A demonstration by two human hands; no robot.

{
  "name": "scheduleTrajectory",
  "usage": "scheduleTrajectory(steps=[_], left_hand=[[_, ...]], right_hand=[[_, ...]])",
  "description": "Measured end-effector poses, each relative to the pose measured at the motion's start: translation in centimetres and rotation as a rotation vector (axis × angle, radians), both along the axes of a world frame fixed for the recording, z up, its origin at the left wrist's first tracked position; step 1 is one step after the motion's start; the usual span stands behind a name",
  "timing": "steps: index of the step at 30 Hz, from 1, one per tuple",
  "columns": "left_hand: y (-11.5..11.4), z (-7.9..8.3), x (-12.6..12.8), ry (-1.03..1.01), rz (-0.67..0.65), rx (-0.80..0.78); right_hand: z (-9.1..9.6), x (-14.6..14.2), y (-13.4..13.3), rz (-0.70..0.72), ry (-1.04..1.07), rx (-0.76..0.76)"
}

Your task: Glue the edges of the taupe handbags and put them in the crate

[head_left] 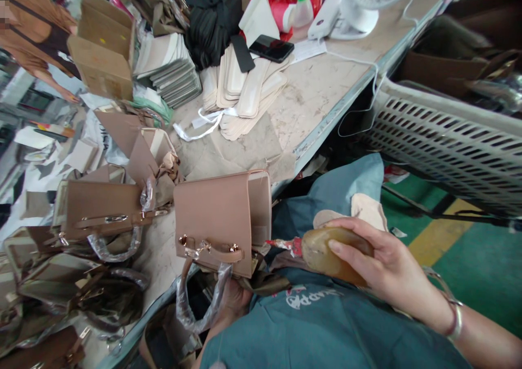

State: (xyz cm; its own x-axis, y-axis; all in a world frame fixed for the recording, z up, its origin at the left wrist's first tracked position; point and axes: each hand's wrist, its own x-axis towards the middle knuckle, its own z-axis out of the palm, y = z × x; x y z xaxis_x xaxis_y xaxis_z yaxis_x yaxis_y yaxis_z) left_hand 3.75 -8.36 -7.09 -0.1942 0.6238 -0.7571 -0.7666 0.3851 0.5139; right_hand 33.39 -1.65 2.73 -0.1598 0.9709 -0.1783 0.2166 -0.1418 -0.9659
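My right hand [383,268] is closed round a brownish, translucent lump [326,254], held over my lap in front of my teal apron. A tan handbag [222,222] stands at the table's near edge, its handle wrapped in clear plastic. My left hand [234,298] is under the bag, mostly hidden by it, touching its underside; its fingers do not show clearly. A bracelet sits on my right wrist.
More tan handbags [101,211] lie to the left. Stacks of beige leather pieces [244,88], a phone [271,48], a cardboard box [101,48], a white fan [367,4] and a glue bottle [302,7] sit on the table. A white slotted crate [444,140] stands at right. Another person [32,31] is far left.
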Motion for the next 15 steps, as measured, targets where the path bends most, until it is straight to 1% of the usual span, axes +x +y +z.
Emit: scheduleTrajectory(steps=[6, 10, 12, 15], left_hand=[[0.6, 1.0, 0.3, 0.03, 0.069, -0.011], [0.7, 1.4, 0.7, 0.019, 0.054, -0.018], [0.7, 1.5, 0.6, 0.013, 0.045, -0.016], [0.8, 1.5, 0.5, 0.001, 0.031, -0.006]], right_hand=[[-1.0, -0.2, -0.8, 0.034, -0.039, -0.009], [-1.1, -0.6, -0.9, 0.063, -0.082, 0.024], [-1.0, -0.6, -0.9, 0.048, -0.113, 0.047], [-0.9, -0.5, -0.8, 0.028, -0.106, 0.058]])
